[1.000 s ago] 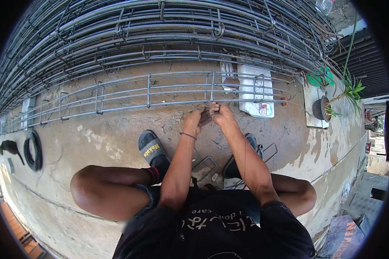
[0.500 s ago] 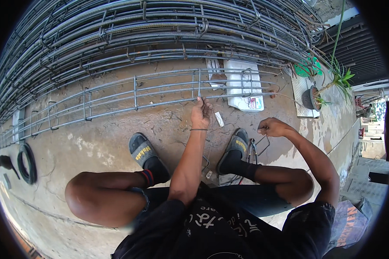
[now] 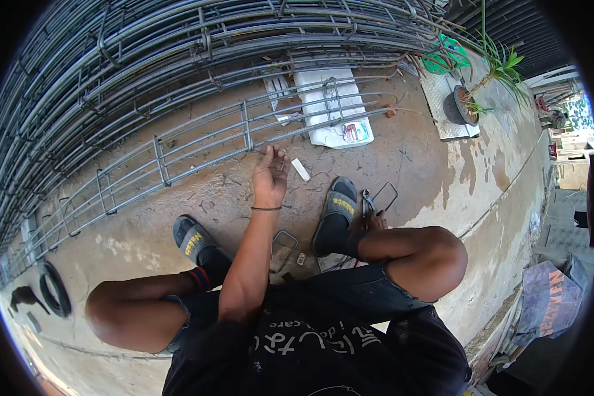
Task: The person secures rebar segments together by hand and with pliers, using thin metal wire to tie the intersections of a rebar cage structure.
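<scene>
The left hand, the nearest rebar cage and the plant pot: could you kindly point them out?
Left hand (image 3: 270, 181): head view, palm.
Nearest rebar cage (image 3: 161, 160): head view, stirrup.
Plant pot (image 3: 455, 107): head view, outer wall.

Right hand: moved away from rebar cage, now down at pliers beside right sandal, partly hidden by right leg.

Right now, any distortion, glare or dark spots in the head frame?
Head view: fisheye bows the rebar stack, corners black; head view: bluish-white glare at the lower-left rim; head view: right hand dark, partly hidden by the right leg.
</scene>
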The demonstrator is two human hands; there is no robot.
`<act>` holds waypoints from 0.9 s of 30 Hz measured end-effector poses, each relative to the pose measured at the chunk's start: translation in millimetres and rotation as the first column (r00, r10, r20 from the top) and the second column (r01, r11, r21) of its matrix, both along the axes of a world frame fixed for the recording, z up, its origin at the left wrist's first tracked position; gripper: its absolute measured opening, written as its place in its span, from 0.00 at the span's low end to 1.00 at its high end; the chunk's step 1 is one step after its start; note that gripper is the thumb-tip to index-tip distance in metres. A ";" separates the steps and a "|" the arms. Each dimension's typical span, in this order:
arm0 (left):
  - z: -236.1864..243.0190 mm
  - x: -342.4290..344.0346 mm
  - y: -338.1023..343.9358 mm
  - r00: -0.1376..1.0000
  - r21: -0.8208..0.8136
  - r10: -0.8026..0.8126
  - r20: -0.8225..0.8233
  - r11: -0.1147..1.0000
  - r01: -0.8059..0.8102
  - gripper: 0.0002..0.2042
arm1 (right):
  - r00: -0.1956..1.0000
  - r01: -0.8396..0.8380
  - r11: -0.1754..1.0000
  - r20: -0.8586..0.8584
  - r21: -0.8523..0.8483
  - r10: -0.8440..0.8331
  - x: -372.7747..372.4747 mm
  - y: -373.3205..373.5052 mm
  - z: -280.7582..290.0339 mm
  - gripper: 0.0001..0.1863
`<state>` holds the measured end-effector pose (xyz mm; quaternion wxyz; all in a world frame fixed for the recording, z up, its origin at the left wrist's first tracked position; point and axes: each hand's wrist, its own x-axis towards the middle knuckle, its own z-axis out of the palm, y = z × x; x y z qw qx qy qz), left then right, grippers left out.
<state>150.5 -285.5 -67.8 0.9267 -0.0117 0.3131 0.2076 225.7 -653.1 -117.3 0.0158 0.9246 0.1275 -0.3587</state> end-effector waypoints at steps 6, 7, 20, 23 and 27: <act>14.2 2.8 -10.3 0.911 0.355 0.047 -0.409 0.928 0.111 0.17 | 0.998 0.056 0.982 -0.011 -0.178 -0.059 0.2 -12.4 10.6 0.17; 18.3 9.1 -14.2 0.898 0.405 0.094 -0.430 0.909 0.099 0.20 | 0.998 0.058 0.975 0.003 -0.214 -0.059 7.1 -13.5 20.3 0.17; 27.8 -19.7 -6.6 0.937 0.283 0.103 -0.334 0.959 -0.005 0.04 | 0.274 -0.872 0.364 0.290 -0.328 0.917 57.1 182.0 174.4 0.31; 30.2 -26.3 1.7 0.953 0.230 0.081 -0.290 0.973 -0.013 0.03 | 0.275 -0.881 0.356 0.277 -0.311 0.921 37.2 227.2 168.0 0.31; 35.4 -32.4 13.3 0.973 0.174 0.107 -0.205 0.982 -0.071 0.04 | 0.240 -0.882 0.350 0.336 -0.317 0.911 19.7 278.4 151.1 0.29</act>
